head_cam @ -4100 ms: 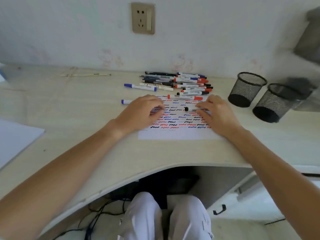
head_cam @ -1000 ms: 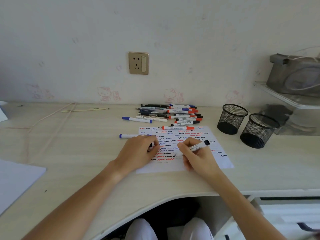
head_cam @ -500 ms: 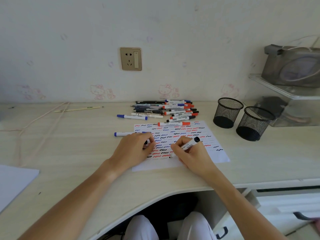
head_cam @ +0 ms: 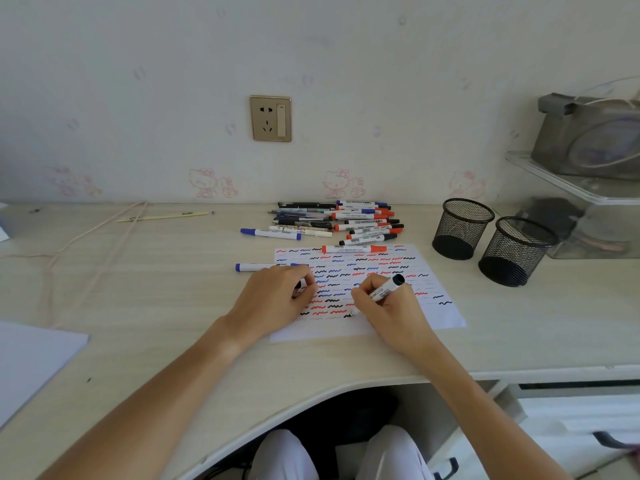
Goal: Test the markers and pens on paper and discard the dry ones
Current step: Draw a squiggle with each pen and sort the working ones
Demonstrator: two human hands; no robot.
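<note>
Since a moment ago the right hand (head_cam: 391, 306) has worked the white black-ended marker (head_cam: 379, 294) down the sheet, and its tip now meets the lower rows of the white sheet of paper covered in red, blue and black squiggles (head_cam: 446, 317). The fingers are curled round the barrel low down near the tip, as for writing. The left hand (head_cam: 277, 296) rests on the sheet's left side, fingers curled round something small and dark, probably the cap. A loose heap of unsorted markers and pens (head_cam: 346, 220) lies beyond the sheet, two black wire-mesh pen cups (head_cam: 462, 226) to the right. The marker looks light, stiff and smooth, so a low pinch should steady it; the thin paper would likely slide unless pinned.
</note>
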